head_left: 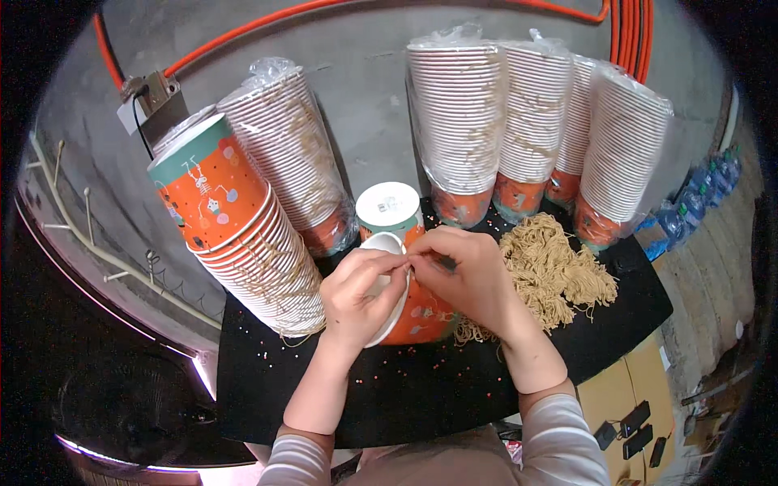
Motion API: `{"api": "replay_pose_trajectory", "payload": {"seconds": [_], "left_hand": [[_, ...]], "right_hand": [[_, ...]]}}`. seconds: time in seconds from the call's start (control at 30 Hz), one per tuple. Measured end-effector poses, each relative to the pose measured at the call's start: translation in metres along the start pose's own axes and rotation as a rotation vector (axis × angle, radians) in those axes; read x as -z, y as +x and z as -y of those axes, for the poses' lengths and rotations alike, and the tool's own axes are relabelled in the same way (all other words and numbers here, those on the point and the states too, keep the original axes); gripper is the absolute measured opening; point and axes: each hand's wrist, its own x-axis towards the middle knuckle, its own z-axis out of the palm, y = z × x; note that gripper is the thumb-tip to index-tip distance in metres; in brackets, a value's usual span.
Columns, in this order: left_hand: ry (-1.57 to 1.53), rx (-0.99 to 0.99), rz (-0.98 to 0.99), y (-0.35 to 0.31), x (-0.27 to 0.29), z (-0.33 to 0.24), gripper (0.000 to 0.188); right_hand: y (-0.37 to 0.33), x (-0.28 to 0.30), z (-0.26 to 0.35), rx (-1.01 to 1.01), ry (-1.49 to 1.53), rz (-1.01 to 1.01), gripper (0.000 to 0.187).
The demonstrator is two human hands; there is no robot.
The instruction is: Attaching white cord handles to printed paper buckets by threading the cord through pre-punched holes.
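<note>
**Left hand (355, 295) and right hand (473, 272) meet at rim of tipped bucket (392, 324)**

Clock taken from tipped bucket, mid-table. Left to right:

Outlet box (156, 104) on wall, far out at 10–11 o'clock, black cable in it. Loose bucket stack (255, 243) at 10 o'clock, upside down, leaning, tan cord strands on the rims; top one orange and green with a skeleton print. Plastic-wrapped stack (279, 134) behind it, 11 o'clock.

Left hand: narrow, thumb and fingers pinched near the rim, over the bucket's mouth. Tipped bucket: on black table (284, 397), white inside showing, mouth facing about 8–9 o'clock, partly covered by both hands. Upturned bucket (389, 204) just behind, 12 o'clock, round white base up.

Right hand: narrow too, fingertips pinched, touching or nearly touching the left's. Can't tell what sits between the fingertips, too small.

Four wrapped stacks (455, 113), 12 to 2 o'clock, tall, white rims, orange bottoms. Tan cord heap (557, 271) between 2 and 3, beside right hand. Dark devices (636, 429) off the table at 4 o'clock.
</note>
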Motion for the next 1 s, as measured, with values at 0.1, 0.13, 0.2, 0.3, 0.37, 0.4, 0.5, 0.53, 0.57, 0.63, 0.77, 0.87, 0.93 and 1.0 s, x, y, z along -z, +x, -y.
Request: {"api": "replay_pose_trajectory", "payload": {"seconds": [0.1,0.13,0.2,0.3,0.37,0.4,0.5,0.53,0.57,0.63,0.77,0.87,0.93,1.0], "left_hand": [[0.008,-0.094,0.027,0.001,0.003,0.008,0.020],[-0.005,-0.120,0.044,0.002,0.005,0.011,0.021],[-0.020,-0.168,0.062,0.003,0.006,0.015,0.022],[-0.012,-0.225,0.053,0.004,0.008,0.017,0.023],[-0.011,-0.255,0.040,0.003,0.009,0.018,0.023],[0.010,-0.269,0.025,0.002,0.009,0.019,0.024],[0.063,-0.310,-0.023,-0.003,0.010,0.020,0.024],[0.074,-0.323,-0.039,-0.004,0.011,0.021,0.024],[0.084,-0.336,-0.055,-0.005,0.010,0.022,0.024],[0.114,-0.334,-0.063,-0.006,0.009,0.022,0.024],[0.135,-0.316,-0.068,-0.006,0.009,0.026,0.023],[0.103,-0.249,-0.060,-0.003,0.010,0.024,0.022],[0.086,-0.199,-0.031,0.002,0.012,0.022,0.021],[0.044,-0.101,0.044,0.006,0.016,0.017,0.020]], "right_hand": [[0.001,-0.002,0.000,-0.053,0.122,0.031,0.009],[0.002,-0.004,-0.002,-0.075,0.179,0.053,0.009],[0.003,-0.004,-0.005,-0.160,0.275,0.100,0.010],[0.004,-0.003,-0.007,-0.258,0.380,0.144,0.012],[0.005,-0.005,-0.007,-0.212,0.423,0.119,0.013],[0.005,-0.006,-0.008,-0.165,0.396,0.110,0.013],[0.005,-0.010,-0.011,-0.058,0.357,0.099,0.014],[0.006,-0.010,-0.009,-0.045,0.372,0.105,0.014],[0.006,-0.010,-0.008,-0.034,0.386,0.111,0.014],[0.006,-0.013,-0.010,-0.053,0.381,0.068,0.013],[0.006,-0.021,-0.012,-0.119,0.380,0.031,0.011],[0.005,-0.023,-0.011,-0.191,0.404,0.029,0.010],[0.004,-0.026,-0.015,-0.138,0.377,0.028,0.009],[0.003,-0.026,-0.017,-0.100,0.357,0.053,0.009]]}}
